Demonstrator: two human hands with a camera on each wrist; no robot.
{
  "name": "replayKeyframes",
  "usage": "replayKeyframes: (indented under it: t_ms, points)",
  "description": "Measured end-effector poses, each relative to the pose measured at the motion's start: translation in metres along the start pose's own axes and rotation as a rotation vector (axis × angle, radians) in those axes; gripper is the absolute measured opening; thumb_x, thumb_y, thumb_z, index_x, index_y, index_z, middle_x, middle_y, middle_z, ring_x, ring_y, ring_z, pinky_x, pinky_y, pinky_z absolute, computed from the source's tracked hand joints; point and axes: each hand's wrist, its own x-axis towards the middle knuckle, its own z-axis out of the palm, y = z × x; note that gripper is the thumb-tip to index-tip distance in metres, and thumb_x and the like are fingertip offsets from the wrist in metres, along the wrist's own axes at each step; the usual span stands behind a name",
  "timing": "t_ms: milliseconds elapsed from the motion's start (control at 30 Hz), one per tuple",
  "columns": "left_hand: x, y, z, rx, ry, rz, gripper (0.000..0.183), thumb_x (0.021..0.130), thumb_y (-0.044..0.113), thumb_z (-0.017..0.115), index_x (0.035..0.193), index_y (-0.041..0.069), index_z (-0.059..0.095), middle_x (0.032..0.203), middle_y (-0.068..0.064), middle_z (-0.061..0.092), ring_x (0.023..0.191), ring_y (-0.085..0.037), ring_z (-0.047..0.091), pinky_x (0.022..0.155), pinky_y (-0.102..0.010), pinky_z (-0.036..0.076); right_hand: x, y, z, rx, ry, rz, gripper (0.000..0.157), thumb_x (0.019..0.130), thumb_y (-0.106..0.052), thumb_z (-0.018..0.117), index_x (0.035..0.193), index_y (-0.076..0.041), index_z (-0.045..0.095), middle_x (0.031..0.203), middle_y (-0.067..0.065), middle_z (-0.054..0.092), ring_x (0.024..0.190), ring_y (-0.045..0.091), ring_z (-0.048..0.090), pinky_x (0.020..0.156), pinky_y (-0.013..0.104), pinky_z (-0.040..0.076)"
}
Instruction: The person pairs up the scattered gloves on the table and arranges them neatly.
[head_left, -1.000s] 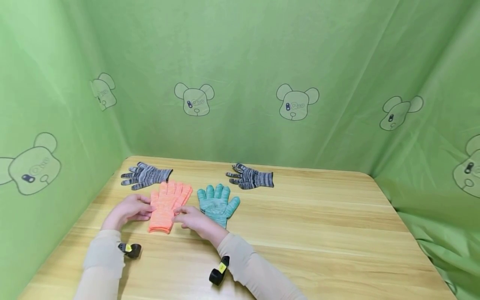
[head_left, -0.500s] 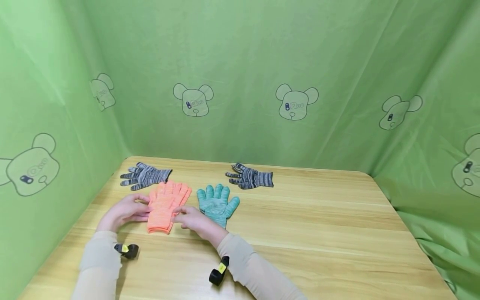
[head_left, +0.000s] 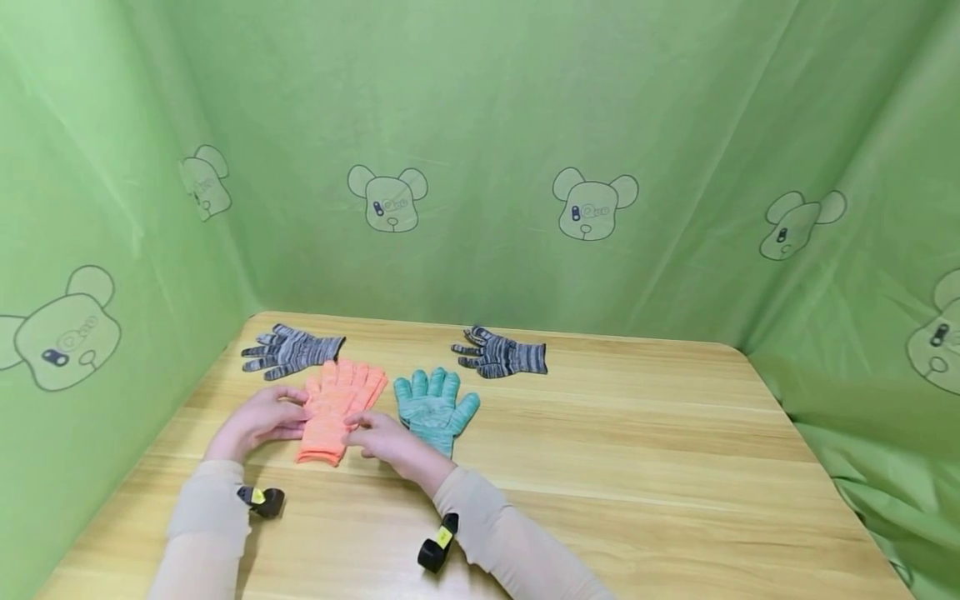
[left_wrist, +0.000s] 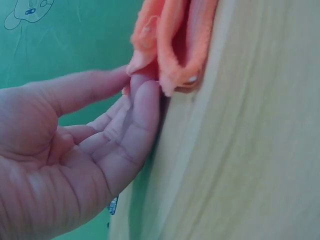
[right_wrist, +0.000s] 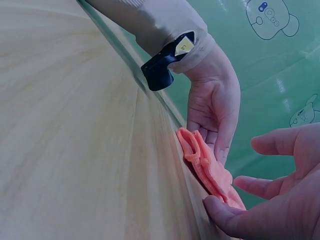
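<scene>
Two orange knit gloves [head_left: 330, 412] lie stacked on the table, the lower one showing along the right side. From the left, my left hand [head_left: 258, 417] pinches the edge of the upper orange glove between thumb and index finger. The left wrist view shows the thumb [left_wrist: 95, 85] against that edge, beside the folded cuff [left_wrist: 187, 75]. My right hand [head_left: 386, 442] is at the gloves' right edge, its fingers loosely spread. In the right wrist view, these fingers [right_wrist: 265, 185] are right beside the orange fabric.
A teal glove [head_left: 435, 408] lies just right of the orange pair. Two grey-black striped gloves lie farther back, one at the left [head_left: 288, 352] and one near the middle [head_left: 502, 354]. Green curtains [head_left: 480, 250] surround the wooden table [head_left: 637, 467] at back and sides.
My left hand drew slightly left with the orange gloves, then came back right, and their finger ends now lie a little farther right. My right hand has stayed in place.
</scene>
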Motion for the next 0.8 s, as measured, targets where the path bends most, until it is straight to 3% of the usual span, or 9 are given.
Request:
replayKeyframes:
  t_ms: [200, 400, 600, 800]
  points:
    - [-0.0029, 0.0015, 0.0001, 0.010, -0.019, -0.039, 0.047, 0.089, 0.007, 0.067, 0.120, -0.005, 0.033, 0.087, -0.005, 0.062, 0.071, -0.014, 0.068, 0.073, -0.030, 0.062, 0.0001, -0.0006, -0.0002, -0.005, 0.013, 0.028, 0.040, 0.092, -0.018, 0.062, 0.130, -0.006, 0.057, 0.132, 0.011, 0.058, 0.114, 0.029, 0.060, 0.100, 0.044, 0.051]
    - [-0.0035, 0.0021, 0.0004, -0.012, -0.022, -0.031, 0.051, 0.088, 0.001, 0.065, 0.122, -0.007, 0.028, 0.089, -0.008, 0.062, 0.072, -0.016, 0.068, 0.075, -0.032, 0.062, -0.0009, -0.0010, 0.0012, 0.014, 0.019, 0.020, 0.040, 0.092, -0.016, 0.063, 0.130, -0.005, 0.056, 0.133, 0.012, 0.057, 0.113, 0.028, 0.060, 0.099, 0.042, 0.053]
    - [-0.0022, 0.0008, 0.0007, -0.019, -0.029, -0.016, 0.054, 0.087, -0.005, 0.060, 0.125, -0.010, 0.024, 0.095, -0.012, 0.058, 0.074, -0.017, 0.067, 0.077, -0.033, 0.062, -0.0015, 0.0007, 0.0040, 0.098, -0.003, 0.008, 0.035, 0.091, -0.010, 0.061, 0.124, 0.000, 0.055, 0.117, 0.011, 0.058, 0.101, 0.020, 0.059, 0.089, 0.035, 0.058]
    - [-0.0012, -0.0011, 0.0018, -0.015, -0.028, -0.021, 0.053, 0.088, -0.004, 0.059, 0.126, -0.009, 0.023, 0.095, -0.011, 0.059, 0.075, -0.018, 0.067, 0.075, -0.035, 0.062, -0.0034, -0.0001, 0.0068, 0.121, -0.035, 0.010, 0.035, 0.090, -0.007, 0.059, 0.123, 0.002, 0.053, 0.114, 0.010, 0.059, 0.097, 0.020, 0.060, 0.089, 0.035, 0.058]
